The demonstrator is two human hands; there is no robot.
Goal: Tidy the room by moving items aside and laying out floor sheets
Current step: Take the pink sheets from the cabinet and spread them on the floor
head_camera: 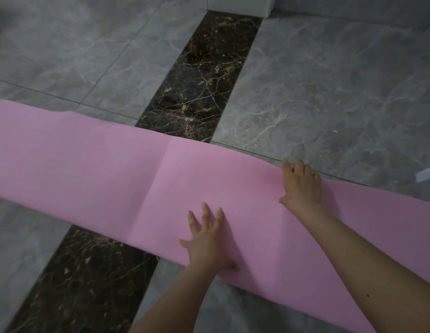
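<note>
Below me is a grey marble-tiled floor (317, 92), crossed by a dark brown veined strip (199, 80). A long pink sheet (101, 169) lies flat across both, creased at intervals. A small pale scrap (426, 175) lies on the tiles at far right.

Long pink sheet (113, 169): matt, smooth, paper-like w/ soft fold creases. Grey marble-look floor tiles (329, 92) are polished, slight sheen. Dark brown veined stone strip (199, 75): glossy, smooth.

Grey tiles (329, 80), dark marble strip (204, 75)
</note>
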